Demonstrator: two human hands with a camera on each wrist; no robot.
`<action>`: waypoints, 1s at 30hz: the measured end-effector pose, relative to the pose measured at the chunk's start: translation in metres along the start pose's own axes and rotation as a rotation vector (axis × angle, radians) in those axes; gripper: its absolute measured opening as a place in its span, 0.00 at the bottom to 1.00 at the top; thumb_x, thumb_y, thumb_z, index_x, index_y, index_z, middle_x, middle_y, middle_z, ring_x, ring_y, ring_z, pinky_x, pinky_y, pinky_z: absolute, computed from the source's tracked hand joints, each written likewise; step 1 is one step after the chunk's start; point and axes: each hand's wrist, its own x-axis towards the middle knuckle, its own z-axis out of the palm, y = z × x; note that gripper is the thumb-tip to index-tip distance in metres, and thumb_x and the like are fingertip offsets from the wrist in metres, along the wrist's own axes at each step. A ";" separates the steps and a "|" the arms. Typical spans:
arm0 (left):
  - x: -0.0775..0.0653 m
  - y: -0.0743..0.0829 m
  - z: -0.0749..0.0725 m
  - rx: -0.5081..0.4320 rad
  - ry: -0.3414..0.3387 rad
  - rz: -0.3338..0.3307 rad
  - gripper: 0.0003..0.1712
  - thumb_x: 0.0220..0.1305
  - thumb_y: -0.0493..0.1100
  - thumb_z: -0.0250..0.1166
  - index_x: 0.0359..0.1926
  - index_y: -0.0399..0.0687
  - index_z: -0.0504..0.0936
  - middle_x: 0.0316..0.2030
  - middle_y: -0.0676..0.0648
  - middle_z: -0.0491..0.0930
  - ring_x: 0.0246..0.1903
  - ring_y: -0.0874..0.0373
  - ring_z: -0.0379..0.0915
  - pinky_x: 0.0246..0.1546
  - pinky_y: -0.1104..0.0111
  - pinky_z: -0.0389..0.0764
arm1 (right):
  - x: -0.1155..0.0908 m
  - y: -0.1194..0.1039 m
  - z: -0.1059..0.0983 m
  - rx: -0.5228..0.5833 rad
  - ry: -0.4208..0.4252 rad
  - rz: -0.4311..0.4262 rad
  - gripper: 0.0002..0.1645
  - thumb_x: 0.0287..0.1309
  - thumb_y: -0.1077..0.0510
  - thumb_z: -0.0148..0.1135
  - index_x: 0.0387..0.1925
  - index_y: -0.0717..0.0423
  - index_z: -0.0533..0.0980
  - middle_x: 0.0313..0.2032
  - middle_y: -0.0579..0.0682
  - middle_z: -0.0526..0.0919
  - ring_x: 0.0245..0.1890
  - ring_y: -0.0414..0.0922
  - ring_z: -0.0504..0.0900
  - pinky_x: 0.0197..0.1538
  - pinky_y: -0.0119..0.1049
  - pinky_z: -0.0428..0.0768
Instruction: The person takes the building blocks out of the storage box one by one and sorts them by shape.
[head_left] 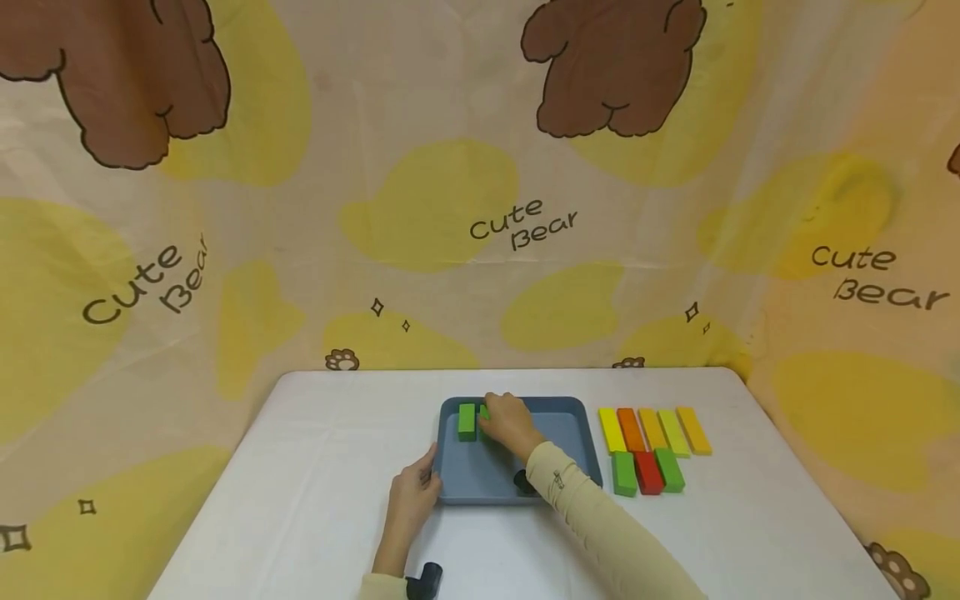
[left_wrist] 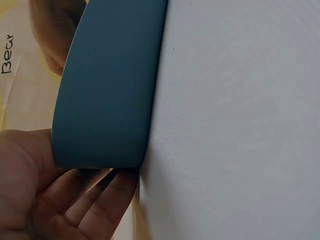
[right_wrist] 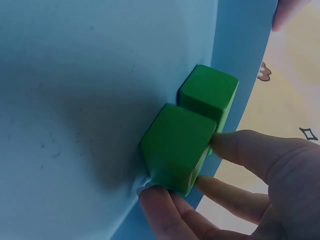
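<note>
My right hand (head_left: pixel 512 423) reaches into the blue-grey tray (head_left: pixel 476 479) and pinches a green block (right_wrist: pixel 177 145) between thumb and fingers. That block stands by the tray's far wall and is mostly covered by the hand in the head view. Just left of it, a second green block (head_left: pixel 467 422) sits inside the tray; the right wrist view shows the two close together. My left hand (head_left: pixel 411 493) holds the tray's left side, thumb up at the rim. From the left wrist view, its fingers (left_wrist: pixel 107 205) bend against the tray's outer wall (left_wrist: pixel 107 95).
Right of the tray, several yellow and orange blocks (head_left: pixel 632 430) lie in a row. Nearer me are two green blocks (head_left: pixel 624 473) with a red block (head_left: pixel 648 472) between them. The white table (head_left: pixel 322 450) meets a bear-print cloth (head_left: pixel 427 208) at the back.
</note>
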 end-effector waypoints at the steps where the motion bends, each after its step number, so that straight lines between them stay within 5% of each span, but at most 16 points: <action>1: 0.000 0.000 0.000 0.001 0.001 0.003 0.28 0.61 0.32 0.58 0.64 0.37 0.73 0.59 0.36 0.76 0.56 0.43 0.78 0.53 0.60 0.83 | 0.001 0.000 0.000 -0.002 -0.003 0.001 0.13 0.54 0.55 0.68 0.38 0.60 0.79 0.30 0.55 0.83 0.31 0.51 0.81 0.31 0.44 0.80; 12: 0.000 0.001 0.000 0.009 0.003 -0.003 0.28 0.61 0.33 0.57 0.64 0.38 0.73 0.59 0.36 0.76 0.56 0.42 0.78 0.53 0.59 0.83 | 0.000 -0.002 -0.003 -0.012 -0.019 -0.018 0.11 0.49 0.58 0.71 0.26 0.56 0.75 0.21 0.48 0.73 0.24 0.45 0.69 0.24 0.36 0.68; 30: -0.001 0.001 -0.001 -0.001 0.001 -0.002 0.28 0.61 0.33 0.58 0.64 0.38 0.73 0.59 0.36 0.76 0.57 0.42 0.78 0.54 0.59 0.83 | 0.000 0.001 -0.002 -0.013 -0.031 -0.040 0.11 0.48 0.57 0.73 0.25 0.57 0.76 0.19 0.47 0.72 0.23 0.43 0.68 0.24 0.34 0.66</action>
